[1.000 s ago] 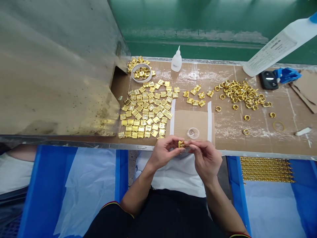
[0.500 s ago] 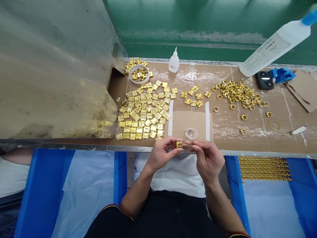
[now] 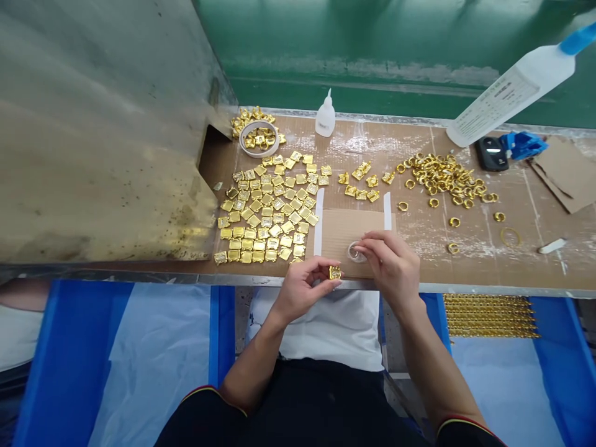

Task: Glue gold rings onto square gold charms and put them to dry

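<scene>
A: How far along?

B: Looks partway. Few bulkier gold pieces (image 3: 361, 172) at centre, above cardboard pad (image 3: 338, 230), seemingly worked already. Plenty left, by the look: flat gold plates (image 3: 249, 233) centre-left, heap of gold rings (image 3: 442, 177) right of centre.

A: Current piece?

B: Small gold piece (image 3: 334, 272), lower centre, at the fingertips of left hand (image 3: 300, 292). Pinched between thumb and fingers. Can't tell whether finished.

A: Right hand (image 3: 395, 267)?

B: Thumb and fingertips bunched together at clear cup (image 3: 352, 255), above and right of gold piece, not touching it. Can't tell if gripping anything.
</scene>
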Demonstrator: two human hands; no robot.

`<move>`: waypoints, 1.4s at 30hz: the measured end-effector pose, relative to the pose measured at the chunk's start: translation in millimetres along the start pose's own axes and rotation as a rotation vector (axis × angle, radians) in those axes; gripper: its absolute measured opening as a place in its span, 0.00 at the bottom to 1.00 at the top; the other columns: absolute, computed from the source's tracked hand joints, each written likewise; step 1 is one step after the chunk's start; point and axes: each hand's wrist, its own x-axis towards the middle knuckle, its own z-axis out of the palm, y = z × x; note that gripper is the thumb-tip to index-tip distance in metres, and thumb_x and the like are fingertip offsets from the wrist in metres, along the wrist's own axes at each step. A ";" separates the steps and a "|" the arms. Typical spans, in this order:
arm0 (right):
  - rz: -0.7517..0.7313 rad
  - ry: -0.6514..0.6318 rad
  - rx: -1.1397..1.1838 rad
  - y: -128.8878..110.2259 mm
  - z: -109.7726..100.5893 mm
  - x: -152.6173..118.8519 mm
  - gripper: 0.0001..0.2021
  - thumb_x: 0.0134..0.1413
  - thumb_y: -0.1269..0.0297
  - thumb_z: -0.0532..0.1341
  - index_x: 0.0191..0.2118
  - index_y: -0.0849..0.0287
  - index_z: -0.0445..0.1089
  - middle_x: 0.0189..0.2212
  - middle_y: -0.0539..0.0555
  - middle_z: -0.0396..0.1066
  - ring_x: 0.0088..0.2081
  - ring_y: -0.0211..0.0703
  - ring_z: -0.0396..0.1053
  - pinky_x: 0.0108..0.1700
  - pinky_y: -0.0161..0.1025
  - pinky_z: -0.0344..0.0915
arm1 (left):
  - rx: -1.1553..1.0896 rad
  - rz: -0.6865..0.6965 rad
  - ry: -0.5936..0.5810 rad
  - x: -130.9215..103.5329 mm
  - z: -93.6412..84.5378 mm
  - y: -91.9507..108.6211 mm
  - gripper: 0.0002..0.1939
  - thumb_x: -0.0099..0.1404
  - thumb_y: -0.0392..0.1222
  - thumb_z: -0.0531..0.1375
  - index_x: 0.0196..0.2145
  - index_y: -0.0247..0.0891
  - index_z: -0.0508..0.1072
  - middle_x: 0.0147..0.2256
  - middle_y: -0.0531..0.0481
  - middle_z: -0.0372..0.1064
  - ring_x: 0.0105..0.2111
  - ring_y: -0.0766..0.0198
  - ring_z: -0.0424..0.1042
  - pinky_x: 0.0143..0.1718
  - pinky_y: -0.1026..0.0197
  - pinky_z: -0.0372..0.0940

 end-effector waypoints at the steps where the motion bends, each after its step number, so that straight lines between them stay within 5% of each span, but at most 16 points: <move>1: -0.010 -0.026 -0.011 1.7 -3.1 0.5 0.10 0.70 0.66 0.61 0.35 0.55 0.76 0.35 0.54 0.78 0.37 0.45 0.77 0.37 0.39 0.70 | 0.001 -0.001 0.002 0.1 0.0 -0.3 0.16 0.61 0.45 0.71 0.44 0.34 0.80 0.34 0.44 0.81 0.34 0.60 0.80 0.35 0.64 0.74; 6: 0.076 -0.105 0.149 7.3 -13.4 -1.4 0.11 0.69 0.62 0.62 0.34 0.54 0.78 0.36 0.54 0.79 0.39 0.46 0.78 0.39 0.41 0.72 | 0.023 0.002 0.011 0.3 0.0 -0.6 0.17 0.61 0.46 0.71 0.44 0.33 0.81 0.33 0.44 0.79 0.32 0.62 0.78 0.34 0.63 0.74; 11: 0.392 0.119 0.444 4.1 -4.4 -9.2 0.11 0.64 0.59 0.66 0.29 0.54 0.77 0.31 0.53 0.80 0.35 0.47 0.79 0.39 0.43 0.74 | 0.022 0.014 0.007 0.1 -0.6 0.1 0.16 0.60 0.44 0.71 0.44 0.33 0.81 0.34 0.44 0.80 0.33 0.62 0.78 0.37 0.63 0.74; 17: 0.696 0.257 0.670 -7.6 0.9 -15.3 0.13 0.59 0.54 0.69 0.30 0.57 0.77 0.25 0.52 0.80 0.24 0.43 0.77 0.23 0.35 0.66 | 0.030 0.012 -0.002 0.1 -1.4 -0.5 0.16 0.61 0.46 0.71 0.44 0.33 0.81 0.34 0.44 0.80 0.33 0.61 0.78 0.37 0.62 0.74; 31: 0.628 0.380 0.604 -32.1 -1.6 -15.5 0.10 0.63 0.58 0.68 0.33 0.57 0.75 0.29 0.52 0.81 0.28 0.42 0.78 0.26 0.34 0.70 | -0.022 0.033 0.007 -0.2 -0.5 -1.0 0.18 0.61 0.49 0.71 0.43 0.33 0.81 0.35 0.42 0.81 0.35 0.60 0.79 0.39 0.61 0.74; 36: 0.609 0.332 0.690 -48.6 -5.0 -18.9 0.10 0.65 0.59 0.67 0.33 0.57 0.74 0.30 0.52 0.81 0.23 0.38 0.74 0.25 0.35 0.71 | 0.014 0.046 0.011 0.6 0.0 -0.1 0.19 0.60 0.50 0.72 0.43 0.34 0.82 0.35 0.42 0.81 0.33 0.61 0.78 0.38 0.61 0.75; 42: 0.583 0.270 0.751 -63.2 -1.8 -23.0 0.08 0.66 0.60 0.66 0.35 0.56 0.74 0.30 0.52 0.80 0.29 0.44 0.80 0.24 0.35 0.72 | 0.032 0.074 0.036 1.3 1.3 2.0 0.17 0.60 0.48 0.72 0.42 0.34 0.83 0.33 0.44 0.81 0.30 0.63 0.77 0.34 0.63 0.73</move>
